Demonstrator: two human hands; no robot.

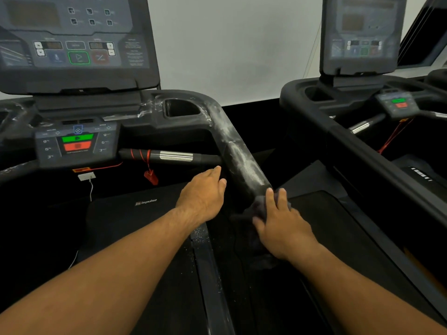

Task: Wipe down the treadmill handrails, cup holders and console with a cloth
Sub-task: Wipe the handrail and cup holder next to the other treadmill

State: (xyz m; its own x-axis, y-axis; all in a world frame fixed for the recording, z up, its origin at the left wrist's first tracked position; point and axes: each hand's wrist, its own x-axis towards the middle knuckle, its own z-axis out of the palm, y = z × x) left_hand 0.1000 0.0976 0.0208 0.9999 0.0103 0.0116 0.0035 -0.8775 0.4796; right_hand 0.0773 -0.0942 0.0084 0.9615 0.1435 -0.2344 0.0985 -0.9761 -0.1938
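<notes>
Cloth (254, 209), dark and bunched, sits on the lower end of the right handrail (242, 160), pinned there under the right grip (283, 226). This grip is a bare hand laid flat, its fingers (269, 198) nearly straight and slightly spread. It presses the cloth onto the rail rather than closing round it, and a loose end of cloth hangs down below the palm.

The left grip (205, 192) is just beside it on the inner side of the same rail. Its fingers are straight and together and it holds nothing. Its fingertips reach the rail's edge, but I cannot tell whether they touch.

Above the cloth the black rail is streaked with white smears that run up round its bend. The same streaks ring the cup holder (181, 107) at the corner. A cross bar (174, 155) with a silver band meets the rail near the left grip, and a red clip (151, 176) hangs from it on a red cord.

Further left sits a small control panel (77, 143) with green and red buttons. The console (75, 42) stands above it. A second treadmill (362, 35) stands to the right.
</notes>
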